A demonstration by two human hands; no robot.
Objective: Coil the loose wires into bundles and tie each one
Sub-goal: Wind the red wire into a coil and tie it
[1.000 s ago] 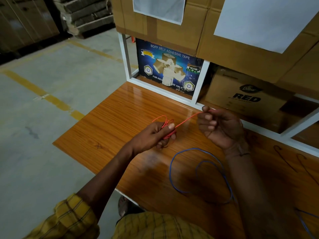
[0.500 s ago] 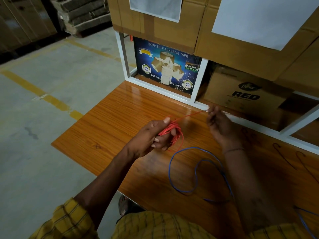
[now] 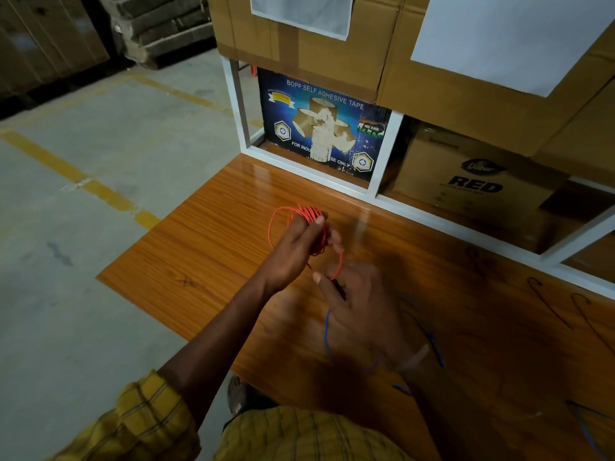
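Now the left hand (image 3: pixel 299 241) grips the red wire (image 3: pixel 307 216), coiled round its fingers; the blurred right hand (image 3: pixel 357 301) seems to pinch the wire's tail just below them. If that tail slackens, the loops could slip off the fingertips. Beyond the fingers, shelf bays (image 3: pixel 392 151) hold a tape box (image 3: pixel 322 128) and a brown carton (image 3: pixel 472 174)

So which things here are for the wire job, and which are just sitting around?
For the job:
- red wire, coiled in the left hand
- its loose end, pinched by the right hand
- blue wire, loose on the wooden table

Just sitting around:
- tape box
- RED carton
- stacked cartons above
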